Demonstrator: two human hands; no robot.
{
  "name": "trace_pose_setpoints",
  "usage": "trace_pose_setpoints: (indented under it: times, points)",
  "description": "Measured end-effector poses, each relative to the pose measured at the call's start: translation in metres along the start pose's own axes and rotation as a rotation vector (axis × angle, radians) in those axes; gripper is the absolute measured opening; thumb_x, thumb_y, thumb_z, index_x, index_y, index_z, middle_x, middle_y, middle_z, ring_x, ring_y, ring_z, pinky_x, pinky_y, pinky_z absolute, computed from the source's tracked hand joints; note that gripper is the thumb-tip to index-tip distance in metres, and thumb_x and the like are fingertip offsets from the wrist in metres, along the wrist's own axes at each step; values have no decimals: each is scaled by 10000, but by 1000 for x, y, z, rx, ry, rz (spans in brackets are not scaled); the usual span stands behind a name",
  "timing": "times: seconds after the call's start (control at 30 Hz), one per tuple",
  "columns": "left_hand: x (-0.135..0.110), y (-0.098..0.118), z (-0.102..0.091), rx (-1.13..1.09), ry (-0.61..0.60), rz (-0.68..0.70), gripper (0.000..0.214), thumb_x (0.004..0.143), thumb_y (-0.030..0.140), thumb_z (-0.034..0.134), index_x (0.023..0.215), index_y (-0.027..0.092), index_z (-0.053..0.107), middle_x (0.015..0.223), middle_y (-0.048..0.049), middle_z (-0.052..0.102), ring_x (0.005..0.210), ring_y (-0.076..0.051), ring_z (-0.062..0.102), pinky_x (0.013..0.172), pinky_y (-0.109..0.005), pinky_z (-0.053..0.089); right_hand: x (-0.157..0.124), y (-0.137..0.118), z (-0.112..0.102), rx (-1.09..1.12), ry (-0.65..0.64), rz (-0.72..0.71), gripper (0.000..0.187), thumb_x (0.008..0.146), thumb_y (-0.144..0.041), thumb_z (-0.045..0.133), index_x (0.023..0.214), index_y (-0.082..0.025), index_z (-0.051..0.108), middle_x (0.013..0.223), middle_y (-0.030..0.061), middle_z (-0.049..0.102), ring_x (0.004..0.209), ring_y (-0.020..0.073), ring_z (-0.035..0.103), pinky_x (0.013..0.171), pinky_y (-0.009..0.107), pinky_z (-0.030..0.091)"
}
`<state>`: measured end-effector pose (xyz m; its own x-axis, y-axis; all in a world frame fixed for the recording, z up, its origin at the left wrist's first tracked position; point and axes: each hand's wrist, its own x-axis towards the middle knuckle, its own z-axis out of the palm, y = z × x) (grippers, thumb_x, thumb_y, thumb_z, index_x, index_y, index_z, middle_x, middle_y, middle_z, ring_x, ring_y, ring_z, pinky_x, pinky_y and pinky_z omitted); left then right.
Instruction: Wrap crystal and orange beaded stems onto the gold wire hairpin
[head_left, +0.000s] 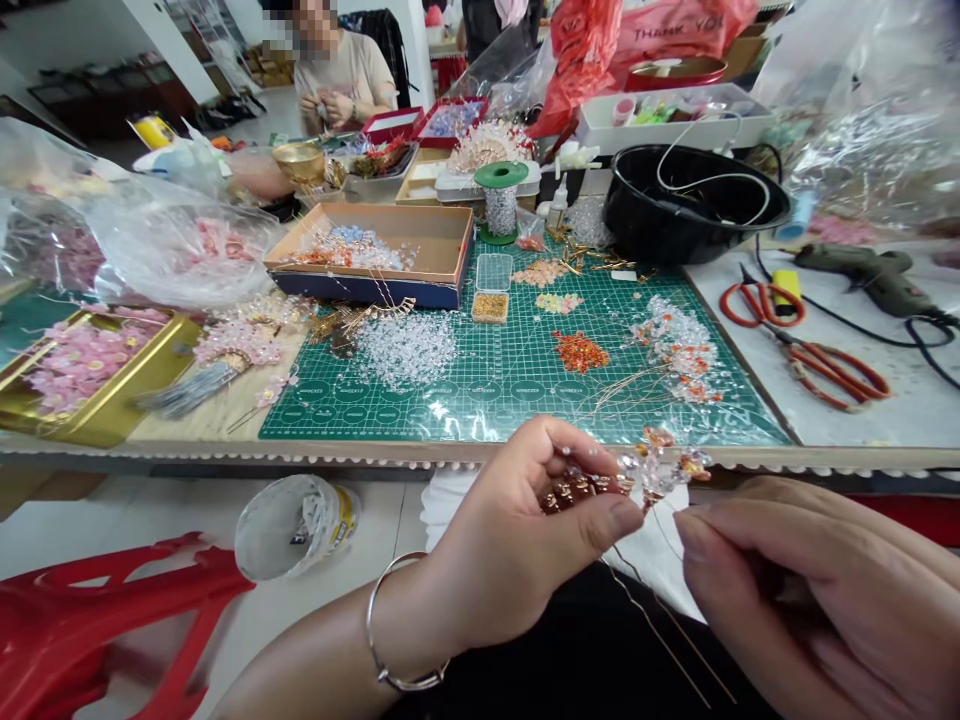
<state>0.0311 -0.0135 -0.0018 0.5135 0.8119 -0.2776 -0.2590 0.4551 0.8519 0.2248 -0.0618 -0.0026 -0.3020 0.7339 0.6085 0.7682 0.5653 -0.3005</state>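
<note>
Just in front of the table edge, my left hand (517, 540) is closed around a beaded hair ornament (651, 470), pinching it between thumb and fingers. Clear and orange beads cluster at its right end, and a row of gold loops shows inside my palm. Two long copper-coloured wires (660, 610) hang below it. To its right, my right hand (817, 580) has thumb and forefinger pressed together at a thin wire (666, 530) leading from the bead cluster. The fingertips partly hide the wire's end.
On the green cutting mat (517, 400) lie clear beads (409, 350), orange beads (581, 352) and beaded sprigs (682, 350). Red-handled pliers (840, 372) and a glue gun (862, 262) are at right. A black pot (690, 215) stands behind. Another person (345, 80) sits across.
</note>
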Motion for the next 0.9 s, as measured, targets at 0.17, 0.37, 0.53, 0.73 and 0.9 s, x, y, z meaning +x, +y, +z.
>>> trace_pose_setpoints:
  times: [0.17, 0.37, 0.53, 0.73, 0.9]
  points:
    - [1, 0, 0, -2, -3, 19, 393, 784, 411, 883, 891, 174, 588, 804, 40, 612, 717, -55, 524, 689, -201, 412, -1, -4, -1, -13, -5, 25, 88, 939, -142, 601, 968, -220, 628, 808, -1, 740, 690, 73, 693, 693, 173, 540]
    - [0, 1, 1, -10, 0, 10, 370, 786, 370, 886, 874, 175, 584, 781, 45, 599, 694, -56, 506, 669, -199, 405, 3, -7, -3, 42, -42, 117, 80, 935, -171, 590, 934, -249, 607, 745, -30, 712, 579, 75, 643, 513, 175, 489]
    - [-2, 1, 2, -22, -5, 9, 337, 761, 281, 908, 857, 175, 603, 752, 51, 599, 674, -59, 499, 663, -205, 392, 1, -4, -5, 92, -42, 180, 60, 912, -211, 641, 936, -263, 622, 751, -46, 715, 585, 100, 669, 526, 164, 518]
    - [-2, 2, 3, -82, 2, -6, 346, 715, 254, 934, 846, 179, 623, 759, 39, 622, 697, -83, 521, 685, -223, 407, -1, -2, -6, 140, -55, 269, 59, 934, -233, 623, 904, -284, 619, 724, -67, 695, 569, 98, 664, 517, 129, 514]
    - [0, -2, 2, -102, -2, -31, 389, 701, 320, 945, 859, 178, 619, 778, 30, 629, 703, -84, 523, 692, -234, 404, -3, -2, -3, 198, -52, 394, 116, 916, -351, 663, 846, -259, 657, 674, -37, 667, 508, 111, 598, 423, 156, 465]
